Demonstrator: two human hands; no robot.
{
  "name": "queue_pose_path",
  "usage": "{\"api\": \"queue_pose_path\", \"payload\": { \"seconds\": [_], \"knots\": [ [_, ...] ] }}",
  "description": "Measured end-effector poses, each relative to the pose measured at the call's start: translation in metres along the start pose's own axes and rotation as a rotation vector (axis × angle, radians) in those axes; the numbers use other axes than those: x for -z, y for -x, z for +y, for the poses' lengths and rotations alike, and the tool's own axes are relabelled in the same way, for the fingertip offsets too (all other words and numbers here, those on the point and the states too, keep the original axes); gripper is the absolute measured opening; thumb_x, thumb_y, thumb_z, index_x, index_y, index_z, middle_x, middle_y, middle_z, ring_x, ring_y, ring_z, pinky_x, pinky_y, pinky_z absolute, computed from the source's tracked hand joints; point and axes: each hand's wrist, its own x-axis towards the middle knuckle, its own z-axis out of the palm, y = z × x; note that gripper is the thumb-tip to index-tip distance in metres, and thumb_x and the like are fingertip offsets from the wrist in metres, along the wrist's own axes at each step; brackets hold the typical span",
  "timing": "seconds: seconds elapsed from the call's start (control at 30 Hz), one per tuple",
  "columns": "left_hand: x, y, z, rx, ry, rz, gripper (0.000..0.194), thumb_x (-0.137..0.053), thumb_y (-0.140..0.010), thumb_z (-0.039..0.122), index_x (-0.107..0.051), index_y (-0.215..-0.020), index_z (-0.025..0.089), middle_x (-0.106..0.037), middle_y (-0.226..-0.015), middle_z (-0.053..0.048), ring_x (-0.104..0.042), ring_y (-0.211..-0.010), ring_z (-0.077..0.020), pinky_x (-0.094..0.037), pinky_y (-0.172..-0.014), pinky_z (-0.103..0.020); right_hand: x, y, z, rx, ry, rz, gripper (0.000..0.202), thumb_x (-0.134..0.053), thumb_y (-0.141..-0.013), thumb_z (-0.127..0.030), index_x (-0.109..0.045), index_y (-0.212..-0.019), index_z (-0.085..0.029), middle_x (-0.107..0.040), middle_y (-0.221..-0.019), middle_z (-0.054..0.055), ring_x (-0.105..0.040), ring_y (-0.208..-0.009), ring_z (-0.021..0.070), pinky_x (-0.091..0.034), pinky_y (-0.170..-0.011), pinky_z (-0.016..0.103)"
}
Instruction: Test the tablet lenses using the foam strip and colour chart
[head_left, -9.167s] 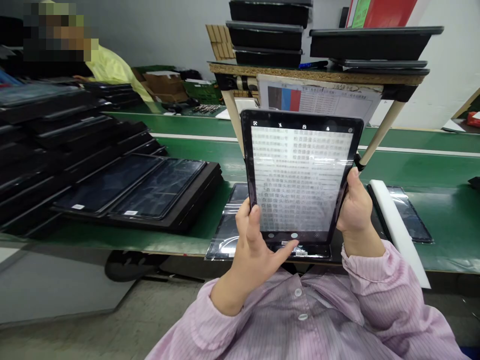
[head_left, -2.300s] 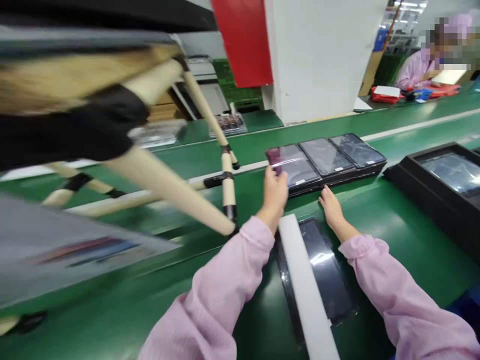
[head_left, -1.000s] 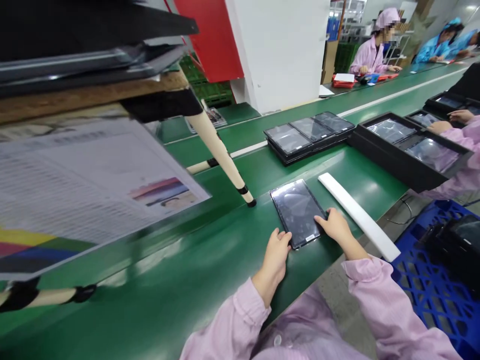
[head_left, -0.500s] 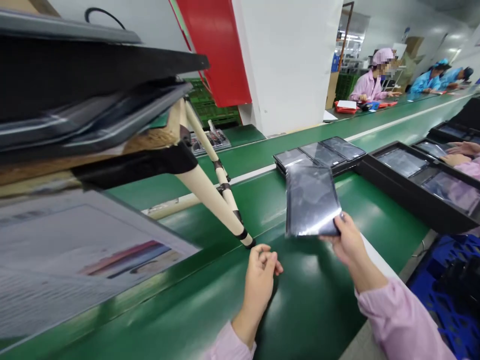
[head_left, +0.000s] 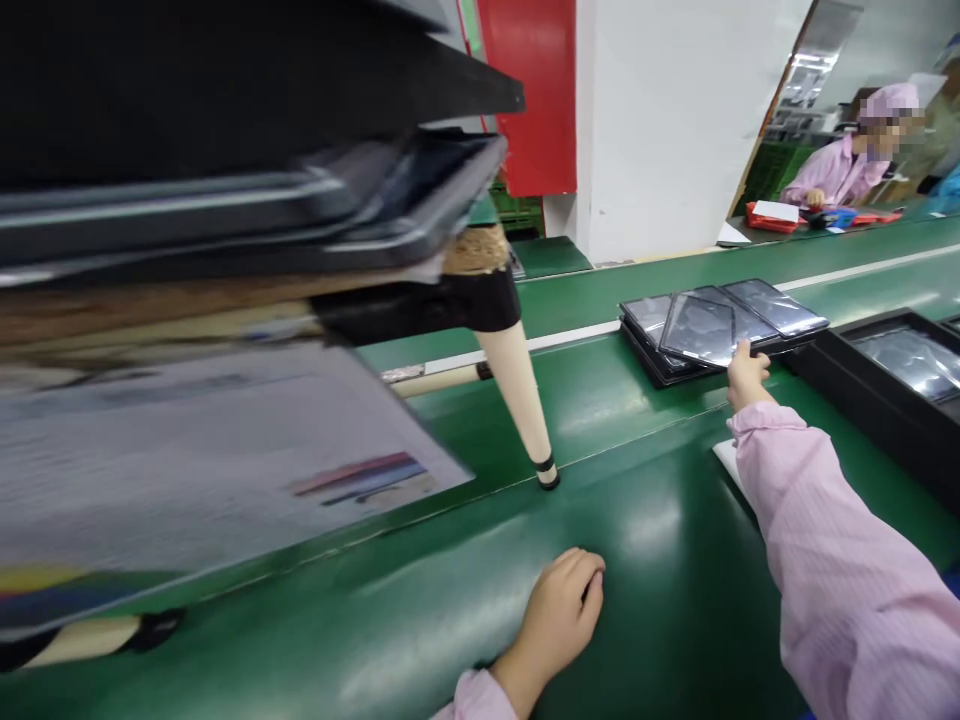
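My right hand (head_left: 747, 376) is stretched out, pinching the near corner of a flat dark screen panel (head_left: 699, 328) that looks wrapped in clear film. This panel lies tilted over a black tray (head_left: 652, 368) in which similar shiny panels (head_left: 776, 305) sit side by side. Whether it rests on them or hovers just above, I cannot tell. Lower down, my left hand (head_left: 559, 612) is on or just over the green surface (head_left: 645, 560), its fingers curled together with nothing in them. A narrow white item (head_left: 729, 462) shows partly beside my right sleeve.
At left, a shelf (head_left: 405, 300) with black trays (head_left: 247, 215) stands on a cream pipe leg (head_left: 517, 390); a printed sheet (head_left: 247, 470) hangs beneath. Another black tray (head_left: 862, 375) is at right. A person in pink (head_left: 832, 175) works across the line, beside a white pillar (head_left: 660, 130).
My right hand has carried the screen panel forward, from above the near surface to over the far tray. My left hand has drawn back and curled. The view has turned left.
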Motion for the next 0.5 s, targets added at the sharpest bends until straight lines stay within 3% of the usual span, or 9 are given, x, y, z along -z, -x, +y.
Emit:
{"api": "queue_pose_path", "payload": {
  "seconds": [0.1,0.17,0.23,0.3,0.33,0.4,0.5],
  "knots": [
    [-0.003,0.004,0.003,-0.009,-0.012,-0.018,0.025,-0.045,-0.1,0.015,-0.068,-0.097,0.023,-0.072,-0.088,-0.008,-0.069,-0.084,-0.026,-0.057,-0.078,-0.04,0.011,0.066,0.008,0.049,0.086,-0.089,0.047,-0.064,-0.103,-0.046,-0.06,-0.141,-0.018,-0.064,-0.138,0.013,-0.065,-0.123,0.0289,-0.055,-0.107,0.056],
    [-0.003,0.018,0.007,-0.009,-0.015,-0.012,0.025,-0.046,-0.098,0.014,-0.07,-0.101,0.021,-0.073,-0.093,-0.011,-0.069,-0.09,-0.0279,-0.058,-0.083,-0.043,0.018,0.134,0.016,0.188,0.114,-0.282,0.053,-0.063,-0.097,-0.048,-0.062,-0.138,-0.015,-0.068,-0.124,0.017,-0.067,-0.113,0.0329,-0.053,-0.108,0.059],
    [0.001,0.044,0.011,-0.012,-0.012,0.006,0.026,-0.051,-0.095,0.013,-0.073,-0.105,0.021,-0.075,-0.098,-0.011,-0.07,-0.094,-0.028,-0.059,-0.088,-0.044,0.024,0.207,0.025,0.374,0.114,-0.507,0.052,-0.065,-0.089,-0.05,-0.067,-0.131,-0.021,-0.069,-0.119,0.014,-0.069,-0.107,0.0335,-0.053,-0.108,0.059],
    [0.015,0.081,0.012,-0.029,-0.003,0.03,0.025,-0.058,-0.09,0.013,-0.075,-0.104,0.024,-0.078,-0.097,-0.008,-0.072,-0.093,-0.0254,-0.06,-0.088,-0.04,0.026,0.27,0.034,0.557,0.095,-0.739,0.039,-0.069,-0.083,-0.048,-0.074,-0.116,-0.029,-0.073,-0.11,0.011,-0.071,-0.106,0.0343,-0.056,-0.104,0.055],
    [0.026,0.103,0.012,-0.033,-0.001,0.054,0.024,-0.061,-0.087,0.014,-0.076,-0.101,0.026,-0.079,-0.095,-0.005,-0.073,-0.092,-0.0236,-0.06,-0.088,-0.036,0.024,0.295,0.038,0.655,0.102,-0.823,0.038,-0.066,-0.085,-0.047,-0.075,-0.118,-0.03,-0.073,-0.107,0.011,-0.071,-0.104,0.0363,-0.056,-0.101,0.057],
    [0.056,0.157,0.01,0.002,-0.015,0.152,0.023,-0.064,-0.085,0.016,-0.078,-0.098,0.029,-0.08,-0.09,-0.001,-0.075,-0.086,-0.0206,-0.061,-0.085,-0.031,0.01,0.335,0.038,0.877,0.207,-0.776,0.04,-0.054,-0.094,-0.051,-0.074,-0.123,-0.031,-0.073,-0.106,0.015,-0.071,-0.099,0.0393,-0.057,-0.09,0.061],
    [0.115,0.253,0.008,0.21,-0.076,0.476,0.023,-0.06,-0.092,0.022,-0.079,-0.101,0.03,-0.079,-0.085,-0.003,-0.075,-0.08,-0.0211,-0.061,-0.079,-0.032,-0.03,0.388,0.016,0.992,0.253,-0.78,0.048,-0.046,-0.099,-0.058,-0.071,-0.128,-0.03,-0.073,-0.1,0.015,-0.071,-0.088,0.0397,-0.057,-0.078,0.062]
  ]
}}
